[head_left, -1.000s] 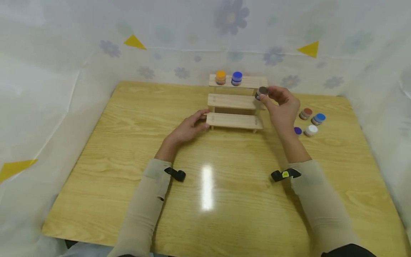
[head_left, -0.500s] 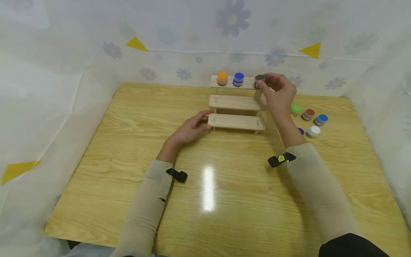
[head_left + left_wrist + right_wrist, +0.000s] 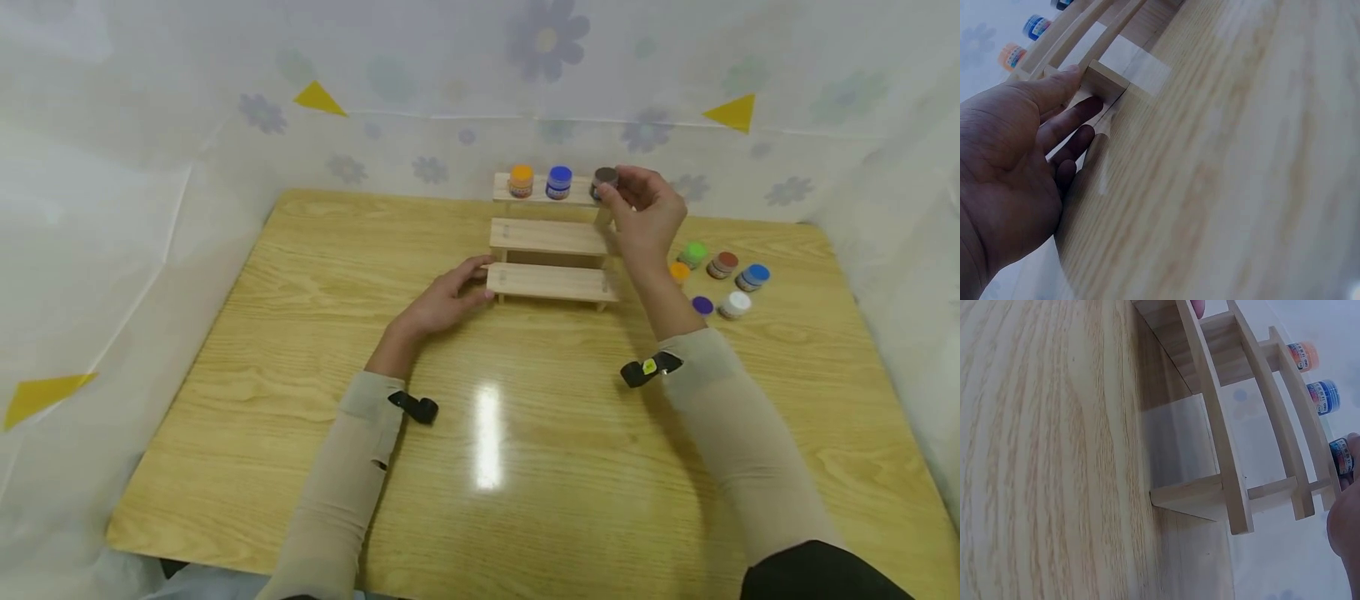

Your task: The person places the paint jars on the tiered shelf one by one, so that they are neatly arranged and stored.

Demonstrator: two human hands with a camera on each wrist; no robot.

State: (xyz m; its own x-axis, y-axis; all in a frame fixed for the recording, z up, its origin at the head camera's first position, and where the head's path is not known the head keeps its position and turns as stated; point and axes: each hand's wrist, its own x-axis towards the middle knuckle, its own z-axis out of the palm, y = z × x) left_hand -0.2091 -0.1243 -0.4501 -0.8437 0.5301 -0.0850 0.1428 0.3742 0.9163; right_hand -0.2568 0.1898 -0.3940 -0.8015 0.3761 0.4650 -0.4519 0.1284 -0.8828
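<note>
The right hand [image 3: 647, 223] pinches the dark-lidded paint jar [image 3: 603, 178] at the top right end of the three-tier wooden stand [image 3: 550, 237], whose lowest tier's left end the left hand [image 3: 438, 303] holds.

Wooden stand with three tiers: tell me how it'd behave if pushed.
The wooden stand would probably slide as one stiff piece, since upright supports join its boards. It looks fairly light, being thin boards with open gaps. A hard shove might topple the orange-lidded jar and blue-lidded jar, as no rail borders the top tier.
</note>
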